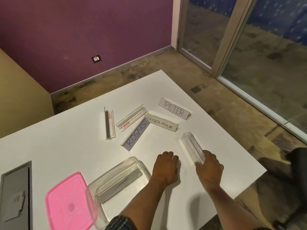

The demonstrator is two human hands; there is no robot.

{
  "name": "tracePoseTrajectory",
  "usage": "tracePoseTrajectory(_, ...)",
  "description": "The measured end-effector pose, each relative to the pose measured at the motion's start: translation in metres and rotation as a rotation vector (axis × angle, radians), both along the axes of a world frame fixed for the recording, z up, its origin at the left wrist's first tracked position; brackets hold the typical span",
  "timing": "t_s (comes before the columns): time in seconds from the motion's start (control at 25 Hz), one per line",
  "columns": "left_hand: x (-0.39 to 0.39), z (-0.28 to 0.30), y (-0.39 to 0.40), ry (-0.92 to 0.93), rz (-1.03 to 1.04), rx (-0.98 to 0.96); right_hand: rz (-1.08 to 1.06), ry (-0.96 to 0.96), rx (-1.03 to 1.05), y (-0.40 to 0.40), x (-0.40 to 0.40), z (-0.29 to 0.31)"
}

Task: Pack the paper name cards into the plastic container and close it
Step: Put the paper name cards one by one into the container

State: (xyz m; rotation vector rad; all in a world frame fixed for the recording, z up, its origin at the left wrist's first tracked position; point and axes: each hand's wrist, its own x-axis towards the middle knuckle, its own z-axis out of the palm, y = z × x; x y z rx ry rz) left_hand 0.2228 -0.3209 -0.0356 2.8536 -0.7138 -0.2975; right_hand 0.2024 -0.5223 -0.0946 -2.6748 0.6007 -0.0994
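Gripping a clear card holder (192, 147) at its near end, right hand (209, 170); left hand (166, 170) curled, knuckles on white table (66, 151), beside open plastic container (93, 193).

A white tabletop (66, 146) fills the middle. At its 8 o'clock edge sits a grey cable hatch (15, 195). At 11 o'clock rises a purple wall (83, 30) with a dark socket (96, 59) low on it. At 2 o'clock stands a glass door (207, 30). Patterned floor (182, 67) lies between. A dark chair (295, 163) shows at 4 o'clock.
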Motion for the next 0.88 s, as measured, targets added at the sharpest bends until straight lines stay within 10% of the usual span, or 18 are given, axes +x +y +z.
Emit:
tracePoseTrajectory(0.28, -0.002, 0.003, 0.016, 0.046, 0.174, -0.087, -0.051, -0.199, 0.613, 0.002, 0.008, 0.03)
tracePoseTrajectory(0.48, 0.001, 0.031, 0.034, 0.309, 0.63, -0.693, 0.095, -0.076, 1.273, 0.025, 0.018, 0.049)
tracePoseTrajectory(0.88, 0.002, 0.056, 0.121, 0.483, 1.043, -1.337, 0.491, 0.313, 1.424, 0.086, 0.016, 0.06)
